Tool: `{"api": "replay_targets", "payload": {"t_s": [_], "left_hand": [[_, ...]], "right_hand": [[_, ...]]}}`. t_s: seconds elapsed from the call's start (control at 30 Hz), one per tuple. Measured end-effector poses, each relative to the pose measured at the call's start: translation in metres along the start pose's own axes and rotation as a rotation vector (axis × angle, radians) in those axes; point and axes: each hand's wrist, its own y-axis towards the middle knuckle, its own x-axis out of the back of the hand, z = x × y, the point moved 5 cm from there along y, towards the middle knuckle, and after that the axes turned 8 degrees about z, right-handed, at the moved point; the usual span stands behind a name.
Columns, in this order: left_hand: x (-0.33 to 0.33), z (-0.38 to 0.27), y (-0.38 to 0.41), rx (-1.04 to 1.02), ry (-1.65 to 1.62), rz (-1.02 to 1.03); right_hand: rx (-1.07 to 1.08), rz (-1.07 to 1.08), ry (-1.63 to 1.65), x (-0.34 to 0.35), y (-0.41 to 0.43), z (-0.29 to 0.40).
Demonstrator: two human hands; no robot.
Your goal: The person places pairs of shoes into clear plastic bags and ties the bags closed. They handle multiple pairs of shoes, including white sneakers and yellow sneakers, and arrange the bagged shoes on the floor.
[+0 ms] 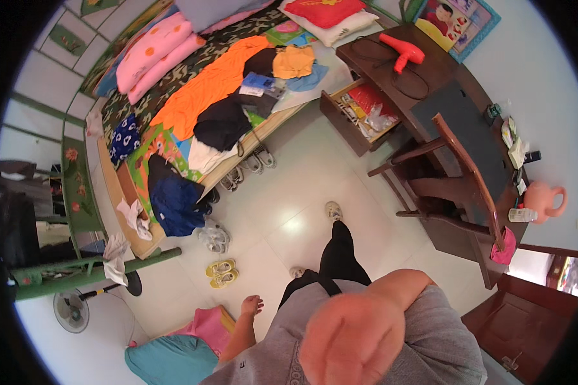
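Note:
My left hand (252, 305) hangs low beside my body with loosely curled fingers, and nothing shows in it. Below it lie pink cloth (207, 325) and teal cloth (173, 361) at the lower left. My right hand (354, 337) is raised very near the camera in front of my grey shirt. It is large and blurred; its fingers are not distinct. Before me is a bed with an orange garment (212, 86), a black garment (221, 122), a dark blue garment (176, 202) and a plastic packet (257, 84).
At the right, a wooden chair (467, 163) stands against a dark desk (443, 57) bearing a red hair dryer (404, 50). An open drawer (347, 122) juts out. On the tiled floor are yellow shoes (221, 273) and bagged shoes (214, 237). A fan (71, 312) stands left.

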Motion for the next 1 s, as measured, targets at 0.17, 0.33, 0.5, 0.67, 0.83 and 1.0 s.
{"api": "replay_targets", "payload": {"t_s": [0.17, 0.33, 0.5, 0.67, 0.83, 1.0], "left_hand": [[-0.093, -0.154, -0.024, -0.078, -0.053, 0.002], [-0.203, -0.274, -0.074, -0.209, -0.093, 0.187], [-0.255, -0.293, -0.114, -0.273, -0.034, 0.285], [-0.232, -0.256, -0.12, -0.176, 0.254, 0.057], [-0.206, -0.248, -0.1, -0.166, 0.361, -0.037], [-0.23, -0.328, -0.102, -0.336, 0.233, 0.015]], "right_hand": [[-0.452, -0.842, -0.259, 0.172, -0.114, 0.024], [-0.927, -1.389, -1.388, 0.388, -0.337, 0.059], [-1.665, -1.249, -1.808, 0.495, -0.419, 0.096], [-2.139, -0.769, -1.545, 0.562, -0.479, 0.105], [-1.917, -1.08, -1.578, 0.568, -0.505, 0.12], [-0.898, -1.75, -1.703, 0.509, -0.47, 0.14]]}}
